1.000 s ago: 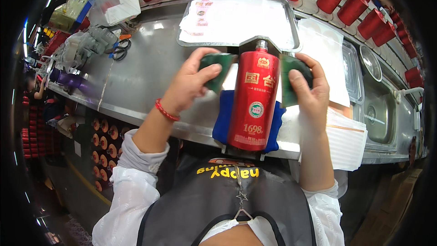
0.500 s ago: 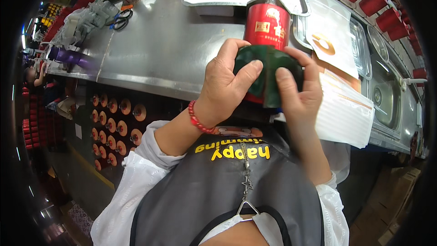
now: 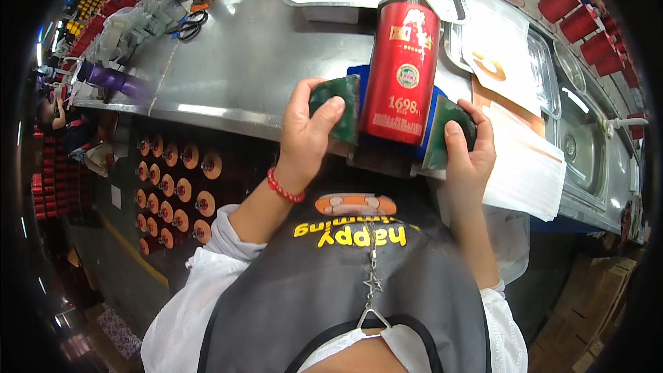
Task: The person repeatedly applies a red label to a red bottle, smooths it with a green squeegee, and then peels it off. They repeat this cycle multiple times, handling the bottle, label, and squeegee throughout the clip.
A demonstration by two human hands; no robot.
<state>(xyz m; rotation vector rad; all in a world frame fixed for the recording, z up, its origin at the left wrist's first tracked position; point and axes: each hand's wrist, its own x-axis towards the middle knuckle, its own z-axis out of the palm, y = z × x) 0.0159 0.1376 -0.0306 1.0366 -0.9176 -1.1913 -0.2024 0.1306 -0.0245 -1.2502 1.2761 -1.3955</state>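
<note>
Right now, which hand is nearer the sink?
Right. The right hand, holding a green pad on the red bottle's right, is across the white sheets from the sink. The left hand, holding another green pad, is farther off, on the bottle's left.

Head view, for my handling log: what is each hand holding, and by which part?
The left hand holds one green pad, the right hand another, each by the side away from the red bottle.
</note>
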